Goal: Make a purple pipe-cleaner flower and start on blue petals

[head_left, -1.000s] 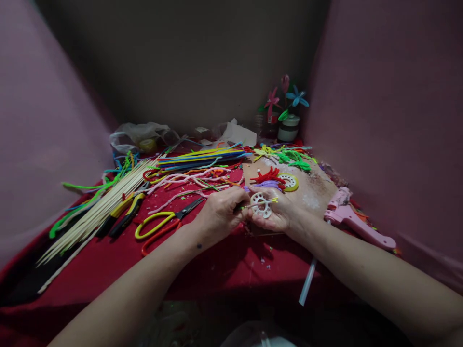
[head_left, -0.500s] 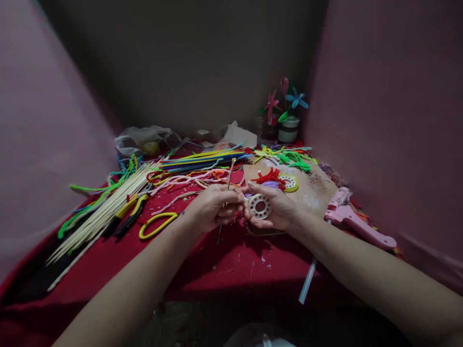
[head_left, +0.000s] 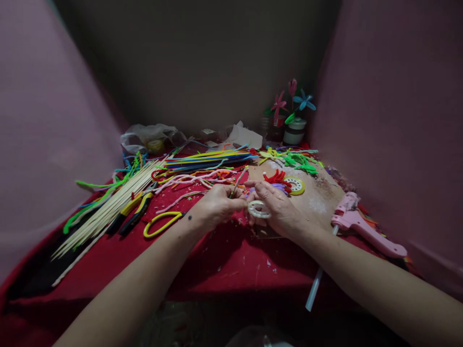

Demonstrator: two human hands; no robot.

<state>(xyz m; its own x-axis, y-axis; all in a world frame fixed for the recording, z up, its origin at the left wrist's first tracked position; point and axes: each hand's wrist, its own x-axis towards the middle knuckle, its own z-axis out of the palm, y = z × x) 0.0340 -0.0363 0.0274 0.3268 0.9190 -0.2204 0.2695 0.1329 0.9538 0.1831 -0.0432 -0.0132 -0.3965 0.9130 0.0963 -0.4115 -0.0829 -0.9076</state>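
Note:
My left hand (head_left: 217,206) pinches a thin wooden stick (head_left: 238,181) that slants up and to the right from its fingers. My right hand (head_left: 277,208) holds a small white plastic ring with holes (head_left: 258,209), tilted nearly flat, right beside the left fingers. Both hands meet over the red cloth (head_left: 224,260) at the near edge of a brown board (head_left: 318,193). Red and purple pipe-cleaner pieces (head_left: 277,179) and a yellow ring (head_left: 296,185) lie just behind the right hand.
Yellow-handled scissors (head_left: 162,222), pliers (head_left: 135,212) and a bundle of wooden skewers (head_left: 108,207) lie left. Coloured pipe cleaners (head_left: 206,161) spread across the back. A pink glue gun (head_left: 361,226) sits right. Pipe-cleaner flowers (head_left: 292,103) stand in jars at the back corner.
The stick swung from lying across the ring to pointing up and away. The white ring tipped from facing me to nearly flat. Both hands stayed close together.

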